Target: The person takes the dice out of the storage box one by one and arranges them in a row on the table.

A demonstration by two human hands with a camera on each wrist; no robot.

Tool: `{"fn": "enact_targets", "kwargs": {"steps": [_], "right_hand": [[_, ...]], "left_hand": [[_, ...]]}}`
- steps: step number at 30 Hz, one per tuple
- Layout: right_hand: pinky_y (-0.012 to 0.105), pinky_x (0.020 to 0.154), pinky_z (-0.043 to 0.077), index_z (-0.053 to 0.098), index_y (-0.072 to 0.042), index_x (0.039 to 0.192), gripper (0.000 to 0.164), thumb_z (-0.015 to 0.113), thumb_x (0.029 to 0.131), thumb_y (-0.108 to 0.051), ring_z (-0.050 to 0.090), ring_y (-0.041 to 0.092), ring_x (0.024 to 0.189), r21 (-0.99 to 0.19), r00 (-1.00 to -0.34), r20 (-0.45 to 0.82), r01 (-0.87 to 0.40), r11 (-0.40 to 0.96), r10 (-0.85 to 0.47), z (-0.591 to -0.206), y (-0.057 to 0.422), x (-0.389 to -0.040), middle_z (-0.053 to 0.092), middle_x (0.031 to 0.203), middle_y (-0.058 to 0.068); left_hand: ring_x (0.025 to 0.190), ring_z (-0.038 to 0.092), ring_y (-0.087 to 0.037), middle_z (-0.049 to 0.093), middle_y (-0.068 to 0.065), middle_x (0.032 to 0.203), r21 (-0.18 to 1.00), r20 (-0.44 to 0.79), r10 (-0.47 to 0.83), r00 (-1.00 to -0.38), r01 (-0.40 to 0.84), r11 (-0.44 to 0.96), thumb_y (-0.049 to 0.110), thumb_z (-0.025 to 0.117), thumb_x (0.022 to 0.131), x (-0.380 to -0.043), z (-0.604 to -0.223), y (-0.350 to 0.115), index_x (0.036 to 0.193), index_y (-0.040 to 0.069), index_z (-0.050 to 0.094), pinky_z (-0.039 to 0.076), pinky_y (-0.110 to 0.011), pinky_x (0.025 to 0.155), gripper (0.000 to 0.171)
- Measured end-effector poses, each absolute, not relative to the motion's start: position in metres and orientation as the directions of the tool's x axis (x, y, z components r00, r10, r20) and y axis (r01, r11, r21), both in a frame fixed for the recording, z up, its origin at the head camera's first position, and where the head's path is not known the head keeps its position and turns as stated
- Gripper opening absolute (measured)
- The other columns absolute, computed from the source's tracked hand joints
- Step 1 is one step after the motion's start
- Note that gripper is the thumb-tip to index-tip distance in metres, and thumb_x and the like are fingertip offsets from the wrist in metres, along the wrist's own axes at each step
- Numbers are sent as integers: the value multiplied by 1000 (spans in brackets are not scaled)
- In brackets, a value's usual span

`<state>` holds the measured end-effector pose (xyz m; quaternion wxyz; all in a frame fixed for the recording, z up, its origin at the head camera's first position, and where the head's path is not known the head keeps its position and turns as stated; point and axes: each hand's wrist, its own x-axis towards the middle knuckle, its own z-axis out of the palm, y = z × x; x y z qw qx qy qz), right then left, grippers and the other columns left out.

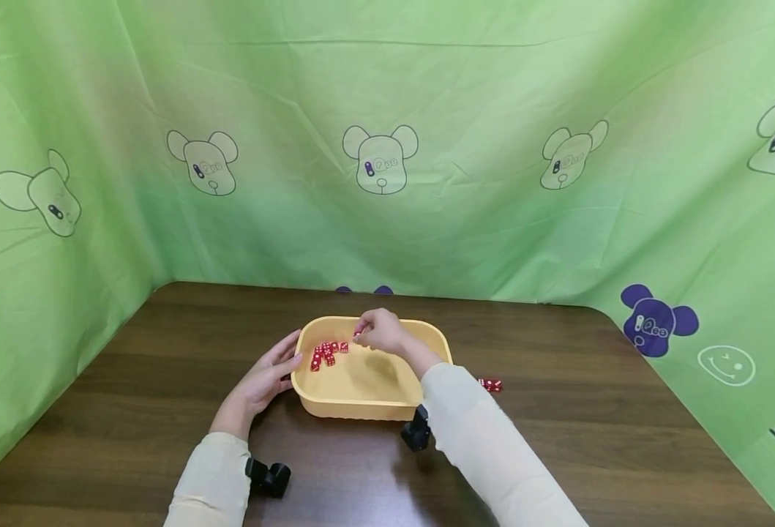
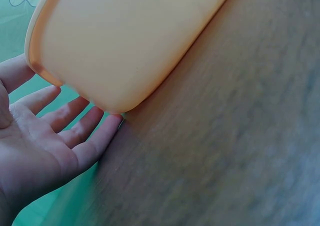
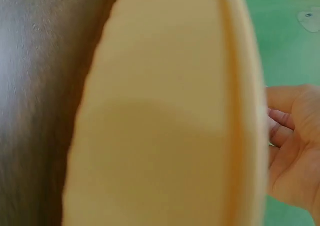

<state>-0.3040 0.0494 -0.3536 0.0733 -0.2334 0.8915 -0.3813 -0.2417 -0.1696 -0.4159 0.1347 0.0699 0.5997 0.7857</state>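
A yellow plastic basin (image 1: 374, 411) stands on the table. Several red dice (image 1: 324, 351) with white pips lie inside it, toward its left end. My left hand (image 1: 270, 377) holds the basin's left end. In the left wrist view its fingers (image 2: 102, 136) touch the outer wall, while the thumb's tip is hidden behind the rim. Over the basin's far side, my right hand (image 1: 383, 333) pinches a red die (image 1: 357, 334) at its fingertips, mostly covered by the hand. The right wrist view shows the basin wall (image 3: 160, 111) hiding those fingertips.
More red dice (image 1: 492, 385) lie on the table right of the basin, partly behind the right sleeve (image 1: 486, 432). Brown wood-grain tabletop (image 1: 183, 351) surrounds the basin. A green cloth (image 1: 282, 234) with bear drawings hangs behind and along both sides.
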Motion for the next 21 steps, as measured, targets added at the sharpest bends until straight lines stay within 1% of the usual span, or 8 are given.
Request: {"fn": "enact_targets", "kwargs": {"steps": [4,7,13,16,19,21], "right_hand": [[23,50,43,59,-1,75,6,64,75,-4,49,10,52,-697,-881,63,-375,611,-468,-341,62,-302,55,60,0],[25,51,43,59,-1,76,7,64,75,-5,50,12,54,-700,-882,61,-372,610,-467,-335,73,-302,56,61,1],[26,54,45,59,-1,78,7,63,77,-6,55,24,63,-705,-888,66,-364,608,-454,-324,96,-301,56,65,4],[27,56,45,58,1,79,8,62,77,-5,55,29,67,-717,-892,74,-358,598,-445,-319,109,-300,56,66,5],[28,57,45,58,2,79,9,62,77,-5,54,27,65,-722,-901,81,-348,598,-427,-315,122,-298,55,66,4],[29,56,44,58,2,80,9,62,77,-6,52,21,62,-716,-906,86,-346,606,-415,-313,131,-297,55,67,4]], "left_hand": [[119,25,-34,13,-16,140,961,-49,296,-954,-125,-245,7,39,91,-241,-416,-169,139,12,13,40,-39,80,55],[119,26,-34,14,-16,140,962,-56,290,-955,-129,-241,7,39,91,-241,-415,-169,139,12,14,40,-39,80,55],[119,26,-33,14,-16,140,960,-64,283,-957,-136,-244,6,38,91,-241,-415,-169,139,12,15,40,-39,80,54],[119,26,-33,14,-16,140,960,-63,284,-957,-135,-244,6,38,91,-241,-415,-169,139,12,15,40,-38,79,54],[119,26,-33,14,-16,140,961,-62,287,-956,-135,-241,6,39,91,-240,-415,-169,139,12,14,40,-38,79,54],[119,26,-33,14,-16,140,962,-62,288,-956,-134,-239,6,39,91,-240,-414,-169,139,12,14,40,-38,79,54]]}}
